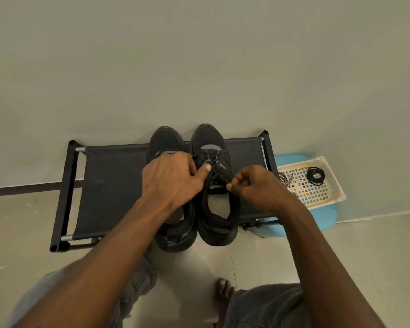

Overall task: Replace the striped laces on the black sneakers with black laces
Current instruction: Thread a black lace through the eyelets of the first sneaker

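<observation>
Two black sneakers stand side by side on a black fabric shoe rack (111, 181), toes toward the wall. The right sneaker (219, 216) carries a black lace (212, 160) criss-crossed through its eyelets. My left hand (169, 178) lies over the left sneaker (166, 140), its fingers curled, the thumb pressing on the right sneaker's lacing. My right hand (256, 185) pinches a lace end at the right sneaker's upper eyelets. A coiled black lace (315, 176) and a striped lace (285, 179) lie in a cream basket (334, 190) at the right.
The basket sits on a light blue stool (322, 218) right of the rack. The rack stands against a plain wall. My knees and a bare foot (223, 297) are on the tiled floor in front.
</observation>
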Demonstrator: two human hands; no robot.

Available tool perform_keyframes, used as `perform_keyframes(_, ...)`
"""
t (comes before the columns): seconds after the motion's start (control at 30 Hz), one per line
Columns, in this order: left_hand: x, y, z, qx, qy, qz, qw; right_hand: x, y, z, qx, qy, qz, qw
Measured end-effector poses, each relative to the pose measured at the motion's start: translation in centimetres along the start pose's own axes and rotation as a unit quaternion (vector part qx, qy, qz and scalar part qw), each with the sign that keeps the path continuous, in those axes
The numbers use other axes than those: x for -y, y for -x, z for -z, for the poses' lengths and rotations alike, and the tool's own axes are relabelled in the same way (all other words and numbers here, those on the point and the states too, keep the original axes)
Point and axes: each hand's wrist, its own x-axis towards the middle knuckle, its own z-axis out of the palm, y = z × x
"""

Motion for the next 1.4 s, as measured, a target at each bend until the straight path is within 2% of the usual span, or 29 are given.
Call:
perform_keyframes(0.13,-0.4,0.2,-0.8,0.002,0.003,-0.025,1.000,0.1,0.2,0.3,0.007,0.049,0.002,0.999)
perform_keyframes(0.2,-0.4,0.1,-0.9,0.011,0.050,-0.020,0.998,0.0,0.1,0.0,-0.058,0.108,0.028,0.992)
perform_keyframes(0.27,-0.4,0.1,-1.0,0.026,0.099,-0.001,0.995,0.1,0.0,-0.2,-0.128,0.114,0.056,0.984)
perform_keyframes(0.33,-0.4,-0.1,-1.2,0.032,0.150,0.029,0.988,0.7,-0.2,-0.4,-0.163,0.032,0.061,0.984)
perform_keyframes(0.4,-0.3,-0.3,-1.3,0.032,0.214,0.063,0.974,1.5,-0.4,-0.9,-0.158,-0.157,0.027,0.975)
perform_keyframes(0.47,-0.5,-0.4,-1.3,0.030,0.255,0.081,0.963,2.3,-0.5,-1.5,-0.124,-0.370,0.001,0.921)
perform_keyframes(0.5,-0.7,-0.4,-1.4,0.030,0.268,0.086,0.959,2.6,-0.5,-1.7,-0.116,-0.438,0.001,0.891)
perform_keyframes(0.57,-1.1,-0.4,-1.5,0.026,0.298,0.094,0.949,3.2,-0.4,-1.6,-0.123,-0.510,0.030,0.851)
perform_keyframes(0.63,-1.5,-0.5,-1.6,0.034,0.343,0.095,0.934,3.7,-0.3,-1.2,-0.144,-0.530,0.074,0.833)
perform_keyframes(0.77,-1.9,-0.7,-1.2,0.071,0.408,0.031,0.910,4.2,-0.5,-0.9,-0.155,-0.466,0.133,0.861)
perform_keyframes(0.9,-1.9,-0.8,-0.3,0.150,0.470,-0.043,0.869,4.0,-0.7,-1.3,-0.146,-0.396,0.141,0.896)
perform_keyframes(1.0,-1.6,-0.9,0.2,0.154,0.497,-0.050,0.853,3.5,-0.7,-0.6,-0.130,-0.388,0.114,0.905)
perform_keyframes(1.17,-1.1,-1.1,0.3,0.138,0.503,-0.055,0.852,2.8,-0.5,0.1,-0.086,-0.317,0.108,0.938)
perform_keyframes(1.3,-1.7,-1.0,0.1,0.067,0.491,-0.059,0.867,2.4,-0.7,-0.1,-0.039,-0.220,0.121,0.967)
perform_keyframes(1.4,-1.7,-1.2,-0.4,0.005,0.432,-0.040,0.901,2.2,-0.9,-0.7,-0.108,-0.050,0.150,0.981)
